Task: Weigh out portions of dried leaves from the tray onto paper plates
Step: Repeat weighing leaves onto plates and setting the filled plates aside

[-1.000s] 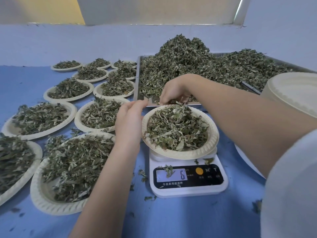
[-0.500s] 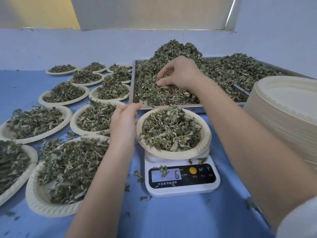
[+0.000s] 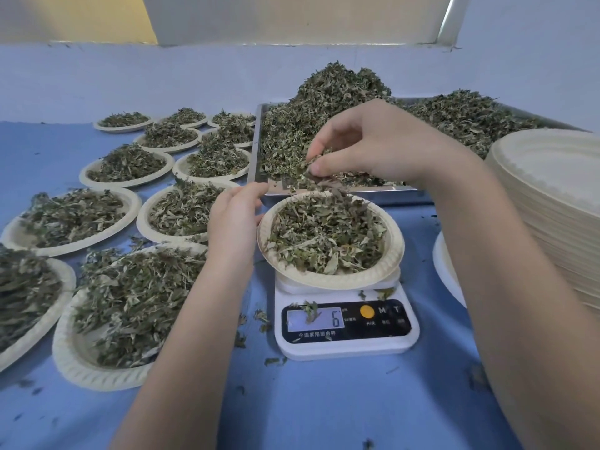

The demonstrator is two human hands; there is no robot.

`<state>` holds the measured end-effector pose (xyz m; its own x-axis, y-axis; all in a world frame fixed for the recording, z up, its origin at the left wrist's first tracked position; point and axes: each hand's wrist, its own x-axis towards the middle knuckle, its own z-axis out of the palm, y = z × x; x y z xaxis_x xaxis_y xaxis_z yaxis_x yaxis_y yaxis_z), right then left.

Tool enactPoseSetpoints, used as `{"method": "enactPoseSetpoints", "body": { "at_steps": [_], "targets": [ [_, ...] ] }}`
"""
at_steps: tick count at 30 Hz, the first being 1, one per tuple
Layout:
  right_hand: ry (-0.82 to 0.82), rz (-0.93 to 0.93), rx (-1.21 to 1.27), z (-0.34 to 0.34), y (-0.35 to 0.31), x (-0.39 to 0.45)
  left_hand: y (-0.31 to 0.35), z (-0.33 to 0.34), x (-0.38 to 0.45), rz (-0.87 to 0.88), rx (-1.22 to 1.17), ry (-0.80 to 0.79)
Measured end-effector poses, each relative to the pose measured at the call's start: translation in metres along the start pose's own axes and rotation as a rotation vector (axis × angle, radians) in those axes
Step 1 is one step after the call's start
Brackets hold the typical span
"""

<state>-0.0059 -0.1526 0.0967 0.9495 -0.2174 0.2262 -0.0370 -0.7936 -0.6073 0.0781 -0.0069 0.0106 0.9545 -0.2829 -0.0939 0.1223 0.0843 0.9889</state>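
Dried green-brown leaves lie heaped high in the shallow steel tray at the back of the blue table, so by my reckoning plenty is left to weigh out. About ten cream paper plates to the left already carry portions, and a tall stack of bare plates waits at the right. The right hand pinches a small tuft of leaves over the filled plate on the white digital kitchen scale, while the left hand rests straight-fingered against that plate's rim.
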Motion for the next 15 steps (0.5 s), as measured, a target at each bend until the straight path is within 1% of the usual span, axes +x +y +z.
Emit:
{"method": "enactPoseSetpoints", "body": {
  "at_steps": [5, 9, 15],
  "targets": [
    [0.066, 0.004, 0.016, -0.0018, -0.001, 0.0039, -0.0003, 0.0002, 0.0016, -0.006, 0.025, 0.002],
    [0.089, 0.008, 0.038, -0.0034, 0.0, 0.0049, -0.0001, 0.001, 0.0, -0.002, 0.034, -0.005],
    [0.082, 0.003, -0.111, 0.0005, 0.0038, 0.0109, -0.0001, 0.0016, -0.0011, 0.006, 0.051, -0.005]
  ]
}}
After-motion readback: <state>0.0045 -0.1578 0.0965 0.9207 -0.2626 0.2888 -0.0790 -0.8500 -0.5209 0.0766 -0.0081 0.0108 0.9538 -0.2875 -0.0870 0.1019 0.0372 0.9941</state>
